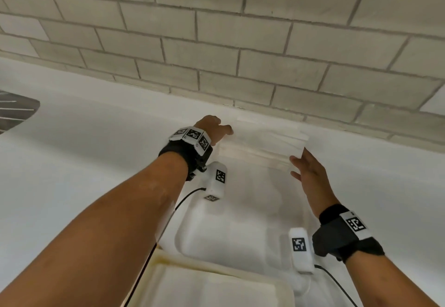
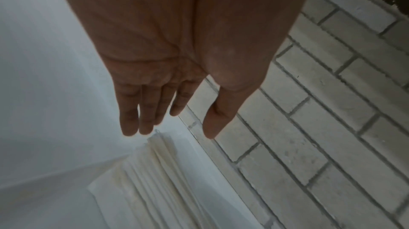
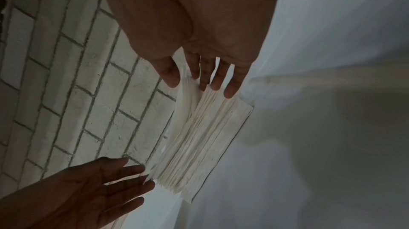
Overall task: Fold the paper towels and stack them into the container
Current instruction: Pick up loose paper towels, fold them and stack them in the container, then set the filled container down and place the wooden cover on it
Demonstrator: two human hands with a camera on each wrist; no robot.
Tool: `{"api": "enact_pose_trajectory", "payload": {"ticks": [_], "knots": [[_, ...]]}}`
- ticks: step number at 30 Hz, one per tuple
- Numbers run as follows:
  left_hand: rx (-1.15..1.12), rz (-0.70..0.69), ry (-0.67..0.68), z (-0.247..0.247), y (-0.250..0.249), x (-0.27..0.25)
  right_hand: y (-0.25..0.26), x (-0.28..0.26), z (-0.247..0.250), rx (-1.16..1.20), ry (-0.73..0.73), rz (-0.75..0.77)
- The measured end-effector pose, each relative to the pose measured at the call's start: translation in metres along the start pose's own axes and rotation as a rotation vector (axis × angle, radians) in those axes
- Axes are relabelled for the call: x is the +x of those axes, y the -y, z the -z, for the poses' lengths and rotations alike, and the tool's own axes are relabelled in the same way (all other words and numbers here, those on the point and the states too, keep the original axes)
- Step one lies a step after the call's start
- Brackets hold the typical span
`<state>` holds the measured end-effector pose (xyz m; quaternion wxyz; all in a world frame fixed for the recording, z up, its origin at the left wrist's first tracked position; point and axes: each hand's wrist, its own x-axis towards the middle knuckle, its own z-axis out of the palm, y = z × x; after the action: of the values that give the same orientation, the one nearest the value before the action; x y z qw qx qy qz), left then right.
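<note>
A thick stack of white paper towels (image 1: 262, 142) lies on the white counter (image 1: 96, 143) against the brick wall. My left hand (image 1: 224, 130) is at its left end with straight, spread fingers; in the left wrist view the hand (image 2: 172, 127) hovers just over the stack's end (image 2: 159, 171). My right hand (image 1: 297, 164) reaches the right end, and the right wrist view shows its straight fingertips (image 3: 230, 92) and thumb touching the stack's (image 3: 199, 136) edge. A cream container (image 1: 168, 258) sits at the near edge, below both forearms. A loose white sheet (image 1: 240, 222) lies between it and the stack.
The brick wall (image 1: 240, 42) rises directly behind the stack. A dark grey ridged surface (image 1: 16, 111) shows at the far left. White counter stretches to both sides of the hands.
</note>
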<state>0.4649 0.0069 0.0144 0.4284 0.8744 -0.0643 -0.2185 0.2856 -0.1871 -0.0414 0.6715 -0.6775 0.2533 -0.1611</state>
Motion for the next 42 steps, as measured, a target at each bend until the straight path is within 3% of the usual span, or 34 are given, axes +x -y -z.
{"api": "enact_pose_trajectory", "payload": {"ticks": [6,10,15,21,27,30,32,37,42], "knots": [[-0.061,0.012,-0.004,-0.006,-0.002,0.001,-0.002,0.002,0.001,0.057,-0.006,-0.014],[-0.263,0.016,-0.037,-0.007,-0.004,0.003,0.002,0.000,0.004,0.058,0.009,0.048],[-0.496,0.142,-0.036,-0.013,-0.001,0.007,0.005,-0.002,0.001,0.082,-0.005,0.084],[-0.441,0.135,-0.018,-0.026,-0.006,0.006,0.003,-0.001,0.001,0.103,-0.016,0.061],[-0.347,0.130,-0.086,-0.031,-0.018,0.006,0.001,0.000,0.002,0.112,-0.022,0.052],[-0.330,0.056,-0.128,-0.033,-0.032,-0.005,0.004,-0.001,0.002,0.163,-0.032,0.040],[-0.443,-0.028,-0.107,-0.032,-0.044,-0.018,0.007,-0.002,0.002,0.243,-0.053,-0.001],[-0.806,-0.154,0.012,-0.020,-0.084,-0.064,0.029,-0.016,0.004,0.385,-0.020,-0.138],[-1.034,-0.228,0.162,0.003,-0.105,-0.130,0.067,-0.052,0.007,0.555,0.093,-0.166]]}}
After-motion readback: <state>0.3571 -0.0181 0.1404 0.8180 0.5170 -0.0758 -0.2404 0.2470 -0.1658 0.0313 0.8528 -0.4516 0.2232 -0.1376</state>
